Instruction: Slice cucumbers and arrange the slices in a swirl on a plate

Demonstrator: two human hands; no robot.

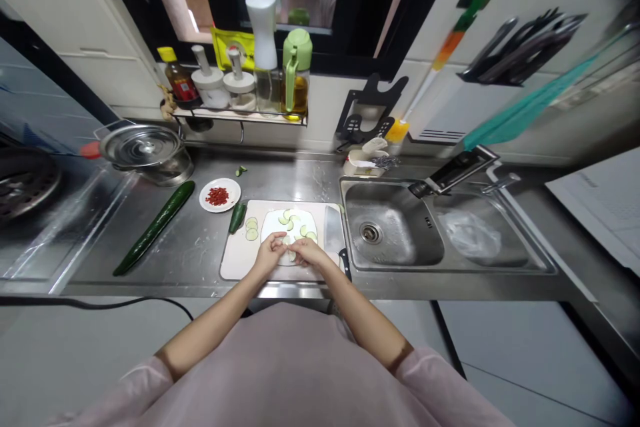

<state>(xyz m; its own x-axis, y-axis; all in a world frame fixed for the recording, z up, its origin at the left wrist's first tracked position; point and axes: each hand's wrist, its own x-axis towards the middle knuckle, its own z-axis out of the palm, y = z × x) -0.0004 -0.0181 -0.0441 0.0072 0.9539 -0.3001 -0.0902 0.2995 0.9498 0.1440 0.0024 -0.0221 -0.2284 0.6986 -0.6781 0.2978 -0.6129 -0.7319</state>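
Observation:
Both of my hands meet over the near edge of a white plate [273, 221] that rests on a white cutting board [237, 257]. My left hand [269, 252] and my right hand [306, 251] pinch a cucumber slice [291, 255] between their fingertips. More half-round cucumber slices [294, 220] lie fanned on the plate. A few round slices [251, 229] and a cut cucumber end [237, 217] lie on the board's left part. A cleaver [333, 230] lies along the board's right edge.
A whole cucumber [155, 227] lies on the steel counter at left, beside a small dish of red chillies [219, 195]. A lidded pot [143, 150] stands behind. The sink [395, 233] is at right. Bottles line a rack [240, 115] by the window.

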